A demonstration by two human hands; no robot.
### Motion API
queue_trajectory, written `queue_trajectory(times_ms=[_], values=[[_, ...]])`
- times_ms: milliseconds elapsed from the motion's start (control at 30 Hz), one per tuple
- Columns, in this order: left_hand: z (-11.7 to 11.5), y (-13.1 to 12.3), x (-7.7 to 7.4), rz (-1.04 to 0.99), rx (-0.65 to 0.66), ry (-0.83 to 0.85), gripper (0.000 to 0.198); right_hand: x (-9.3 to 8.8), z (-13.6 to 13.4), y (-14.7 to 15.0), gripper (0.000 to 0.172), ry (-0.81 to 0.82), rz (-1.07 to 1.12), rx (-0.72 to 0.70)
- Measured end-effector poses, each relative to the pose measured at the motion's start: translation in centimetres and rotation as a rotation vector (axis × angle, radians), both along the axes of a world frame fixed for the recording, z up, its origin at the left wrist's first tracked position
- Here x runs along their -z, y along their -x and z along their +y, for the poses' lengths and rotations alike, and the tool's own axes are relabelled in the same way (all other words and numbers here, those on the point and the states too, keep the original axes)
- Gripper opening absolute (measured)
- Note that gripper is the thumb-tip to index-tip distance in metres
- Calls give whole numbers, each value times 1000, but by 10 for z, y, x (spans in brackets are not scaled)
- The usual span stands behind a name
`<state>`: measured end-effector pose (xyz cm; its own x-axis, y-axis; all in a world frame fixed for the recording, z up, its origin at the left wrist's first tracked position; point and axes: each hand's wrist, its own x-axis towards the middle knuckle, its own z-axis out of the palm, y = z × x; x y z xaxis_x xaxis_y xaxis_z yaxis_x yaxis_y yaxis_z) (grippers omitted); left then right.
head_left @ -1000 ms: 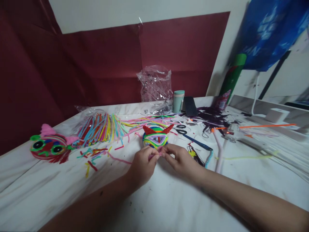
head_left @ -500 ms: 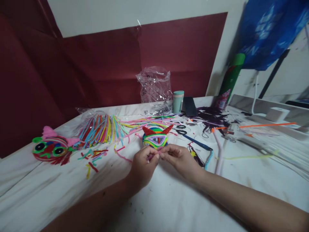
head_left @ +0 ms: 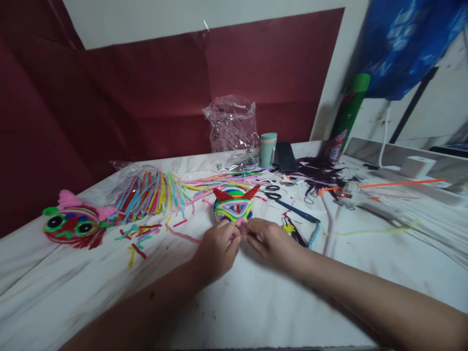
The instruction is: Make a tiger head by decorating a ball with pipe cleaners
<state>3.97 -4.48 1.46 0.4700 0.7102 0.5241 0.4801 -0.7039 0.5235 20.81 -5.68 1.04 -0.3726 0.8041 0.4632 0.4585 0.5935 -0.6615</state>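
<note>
My left hand point(head_left: 218, 248) and my right hand point(head_left: 268, 243) meet at the middle of the table, fingertips pinched together. Between them shows a small pink piece of pipe cleaner point(head_left: 240, 222), partly hidden by the fingers. Just behind the fingertips sits a round, multicoloured pipe-cleaner mask point(head_left: 234, 202) with two red horns and a lilac-edged triangle in its middle; its lower edge is covered by my hands. Off to the left lies a second colourful mask point(head_left: 73, 225) with black eyes, green rims and pink ears.
A bundle of coloured pipe cleaners point(head_left: 146, 197) lies behind short cut pieces point(head_left: 141, 236). Scissors point(head_left: 272, 196), a glue gun point(head_left: 350, 193), dark purple strands point(head_left: 318, 170), a cup point(head_left: 268, 150), a phone point(head_left: 286, 156) and a clear plastic bag point(head_left: 234, 126) lie or stand farther back.
The pink piece shows more above my fingertips, and my right fingers have curled in more. The whole view has shifted slightly.
</note>
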Motion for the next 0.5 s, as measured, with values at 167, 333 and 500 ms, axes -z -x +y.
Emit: queue_trajectory(times_ms=[167, 333, 500], values=[[-4, -3, -6, -248, -123, 138, 12, -1, 0, 10, 26, 429, 507, -49], [-6, -5, -1, -253, -134, 121, 13, 3, -2, 16, 26, 378, 563, 17], [0, -2, 3, -74, -99, -19, 14, 0, -3, 10, 19, 160, 288, 42]])
